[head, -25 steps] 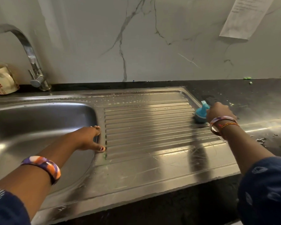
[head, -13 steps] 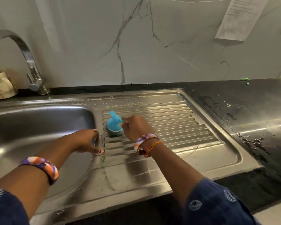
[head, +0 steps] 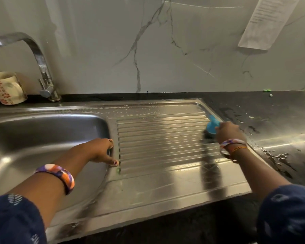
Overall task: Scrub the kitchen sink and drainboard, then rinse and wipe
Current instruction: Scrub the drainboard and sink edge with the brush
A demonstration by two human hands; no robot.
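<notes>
A steel sink basin [head: 42,138] lies at the left, with a ribbed drainboard [head: 162,138] to its right. Soap suds dot the drainboard's far edge. My right hand [head: 229,132] is shut on a blue scrub brush [head: 212,126], which presses on the right end of the ribs. My left hand [head: 100,150] rests on the rim between basin and drainboard, fingers curled over the edge, holding nothing else.
A chrome tap [head: 40,67] stands behind the basin, beside a floral cup [head: 6,88]. Wet black countertop [head: 271,124] extends to the right, with water puddles [head: 278,159]. A paper sheet [head: 264,22] hangs on the marble wall.
My right hand has swept the brush from the left end of the ribs back to the right end. My left hand stays on the rim.
</notes>
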